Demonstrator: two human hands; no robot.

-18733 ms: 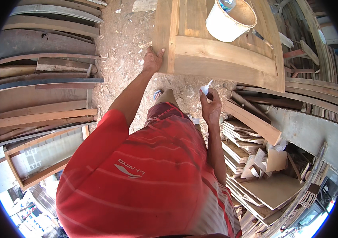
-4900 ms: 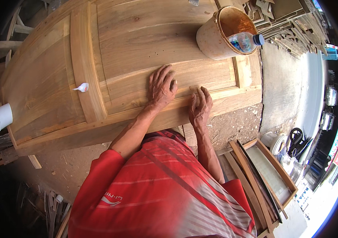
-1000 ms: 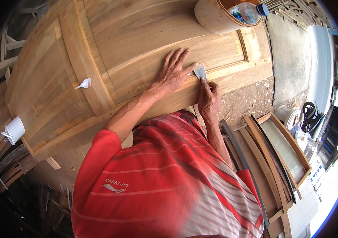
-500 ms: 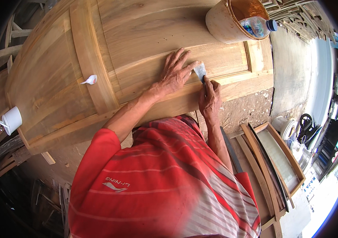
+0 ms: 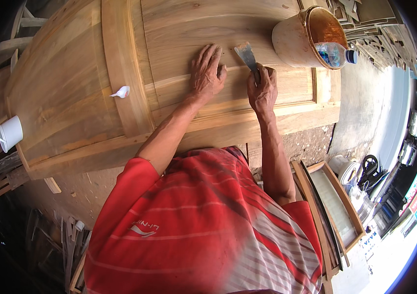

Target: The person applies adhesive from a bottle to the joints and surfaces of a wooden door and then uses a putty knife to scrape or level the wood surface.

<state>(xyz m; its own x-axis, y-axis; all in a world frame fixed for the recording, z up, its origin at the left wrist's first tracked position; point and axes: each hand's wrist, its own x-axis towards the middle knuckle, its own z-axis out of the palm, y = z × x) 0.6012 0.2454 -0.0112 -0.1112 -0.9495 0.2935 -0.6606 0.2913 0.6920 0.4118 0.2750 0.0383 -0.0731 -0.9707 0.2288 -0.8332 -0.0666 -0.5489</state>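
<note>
A large panelled wooden door (image 5: 179,29) lies flat before me. My left hand (image 5: 208,76) rests on its middle panel, fingers stretched out and holding nothing. To the right of it, my right hand (image 5: 263,90) is closed around the handle of a putty knife (image 5: 246,55). The knife's wide blade points away and to the left, over the panel beyond my fingers. Several small dark holes or specks show in the wood near my left fingertips, partly covered by the hand.
A stained bucket (image 5: 291,41) stands at the door's far right, with a plastic bottle (image 5: 333,54) in it. A small white spout-like piece (image 5: 121,91) lies on the left. A white tub (image 5: 10,133) sits at the left edge. Wooden frames (image 5: 340,201) lean at right.
Both hands have moved farther out across the panel, away from the near rail. The left fingers have left the putty knife's blade, which now stands apart from them.
</note>
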